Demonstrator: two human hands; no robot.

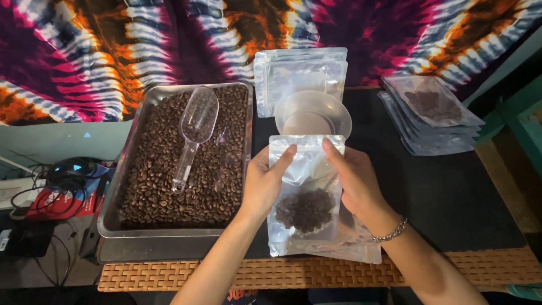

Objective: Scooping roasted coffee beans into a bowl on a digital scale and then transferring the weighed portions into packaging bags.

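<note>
A glossy clear pouch with a silvery back is held upright between both hands, over the front of the tabletop. A dark clump of coffee beans sits low inside it. The left hand grips the pouch's left edge, thumb on the front near the top seam. The right hand pinches the right edge, its thumb pressed at the top strip; a metal chain bracelet circles that wrist.

Just behind the pouch stands a round translucent plastic dish, and behind that a stack of empty pouches. To the left, well apart from the hands, a rectangular steel tray holds a bed of brown roasted beans, with a clear plastic scoop lying on them, handle towards the person. At far right lies a fanned pile of filled pouches.

The tabletop is covered in matt black, with a woven wicker edge in front. A tie-dye cloth in purple, orange and white hangs behind. Cables and dark gadgets clutter the lower left.
</note>
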